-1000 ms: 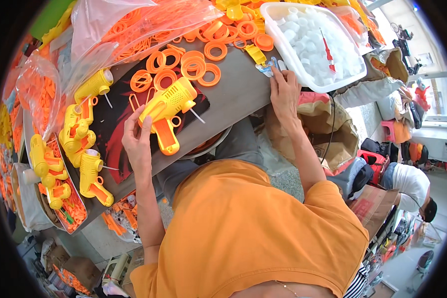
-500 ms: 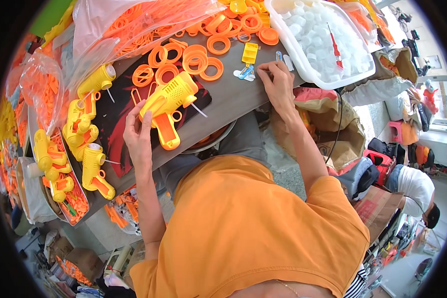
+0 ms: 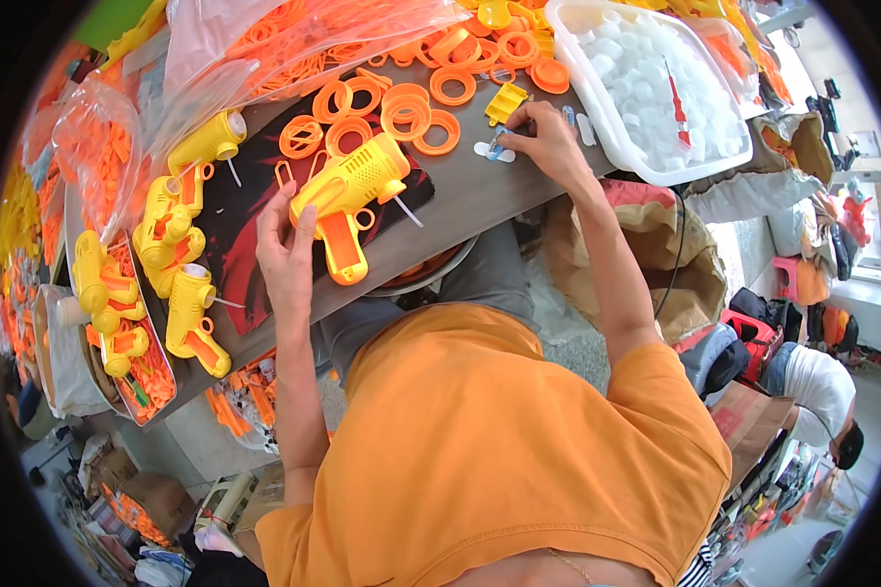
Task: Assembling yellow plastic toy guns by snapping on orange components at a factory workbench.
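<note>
Dark grey tabletop (image 3: pixel 460 201), stretching out past both sets of fingers; black-and-red mat (image 3: pixel 240 235) on it, left of the left fingers (image 3: pixel 307 223). These closed lightly on the rear of a yellow toy gun (image 3: pixel 347 191), which lies just to their right, thin white rod poking out of it. Right fingers (image 3: pixel 527 112) bent, thumb and forefinger slightly parted at a small blue-and-clear piece (image 3: pixel 499 149); cannot tell whether it is gripped. Small yellow box (image 3: pixel 505 102) just beyond them.

Orange rings (image 3: pixel 402 95) beyond and between the two hands; clear plastic bag (image 3: pixel 294 44) farther out. More yellow guns (image 3: pixel 188 303) well left of the left fingers. Right of the right fingers: white tub (image 3: pixel 656 179) heaped with whitish caps (image 3: pixel 622 108), red tool (image 3: pixel 678 112) lying on top.

Room: brown paper sack (image 3: pixel 587 245) gaping below the right fingers; far right of them a pink stool (image 3: pixel 788 277), bright window, person in white top (image 3: pixel 820 391) bent over; cardboard boxes (image 3: pixel 159 501) on the floor, well behind the left fingers
</note>
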Tool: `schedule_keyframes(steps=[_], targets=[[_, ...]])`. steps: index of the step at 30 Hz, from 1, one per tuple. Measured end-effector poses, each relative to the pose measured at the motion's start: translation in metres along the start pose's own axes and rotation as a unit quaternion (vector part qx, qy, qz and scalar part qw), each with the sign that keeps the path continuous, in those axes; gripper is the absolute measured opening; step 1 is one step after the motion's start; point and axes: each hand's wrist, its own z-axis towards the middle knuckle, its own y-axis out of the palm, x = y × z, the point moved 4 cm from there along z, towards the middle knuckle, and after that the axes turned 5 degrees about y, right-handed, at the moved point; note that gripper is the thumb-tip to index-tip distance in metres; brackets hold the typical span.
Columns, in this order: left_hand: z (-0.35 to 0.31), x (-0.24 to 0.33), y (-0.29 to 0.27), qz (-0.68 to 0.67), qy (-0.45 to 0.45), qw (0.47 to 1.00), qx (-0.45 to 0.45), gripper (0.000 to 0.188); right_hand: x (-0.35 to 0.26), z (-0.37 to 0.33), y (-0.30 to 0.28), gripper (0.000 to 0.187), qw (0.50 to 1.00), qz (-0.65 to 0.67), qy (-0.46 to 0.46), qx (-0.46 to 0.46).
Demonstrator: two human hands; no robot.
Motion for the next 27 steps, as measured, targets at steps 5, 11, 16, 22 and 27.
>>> schedule_keyframes(steps=[5, 11, 16, 22, 27], targets=[[0.004, 0.064, 0.029, 0.202, 0.239, 0.95, -0.01, 0.042, -0.036, -0.006, -0.006, 0.027, 0.974, 0.212, -0.034, -0.07], [0.017, 0.089, 0.094, 0.177, 0.256, 0.937, -0.159, 0.04, -0.111, -0.028, 0.0, 0.032, 0.945, 0.275, -0.148, -0.101], [0.021, 0.079, 0.075, -0.051, 0.056, 0.992, -0.1, 0.027, -0.136, -0.045, 0.02, 0.03, 0.936, 0.328, -0.126, -0.033], [0.017, 0.066, 0.054, -0.326, -0.059, 0.943, -0.02, 0.014, -0.142, -0.05, 0.052, 0.025, 0.899, 0.419, -0.06, -0.115], [0.017, 0.055, 0.037, -0.388, -0.066, 0.919, 0.009, 0.012, -0.167, -0.054, 0.059, 0.018, 0.928, 0.337, -0.136, -0.079]])
